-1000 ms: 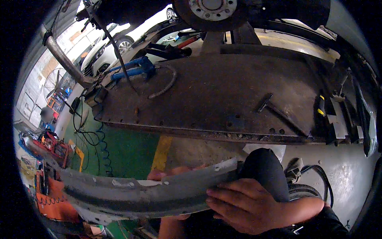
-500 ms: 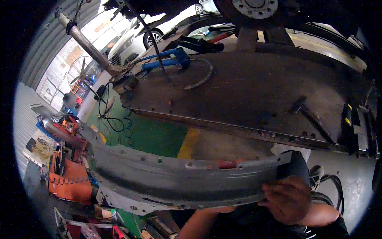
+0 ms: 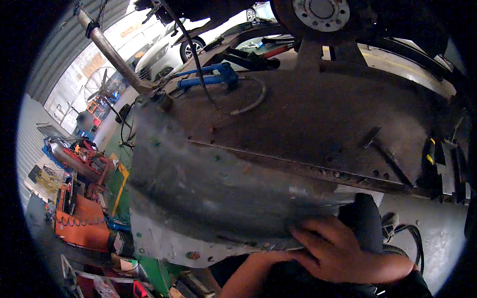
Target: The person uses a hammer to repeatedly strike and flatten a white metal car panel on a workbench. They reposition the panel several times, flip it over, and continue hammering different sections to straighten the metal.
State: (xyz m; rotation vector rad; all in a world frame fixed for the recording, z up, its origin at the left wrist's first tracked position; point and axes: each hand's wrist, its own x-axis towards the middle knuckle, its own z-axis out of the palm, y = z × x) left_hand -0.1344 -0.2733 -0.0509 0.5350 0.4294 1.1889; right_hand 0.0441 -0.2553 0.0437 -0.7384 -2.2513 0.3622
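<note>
A long, curved grey sheet-metal panel (image 3: 248,208), like a car body part, spans the view in front of me, with holes along its edges. Its left end is smeared by motion and overlaps the bench's front edge. At the panel's lower right edge, my right hand (image 3: 333,248) is closed on it, fingers lying over its face. My left forearm comes up from the lower edge and passes under the panel; the hand itself is hidden. A dark piece (image 3: 365,221) sits against the panel's right end. Beyond lies a dark steel bench (image 3: 308,114).
On the bench are a hammer (image 3: 390,156) at the right and a blue hydraulic pump (image 3: 211,77) with a hose at the far left. A wheel (image 3: 320,12) hangs above the back. Orange equipment (image 3: 82,218) stands at the left, and a white car (image 3: 161,57) is behind.
The panel's left end has swung up toward the bench and now covers part of its front edge. My right hand has shifted left along the panel's lower edge.
</note>
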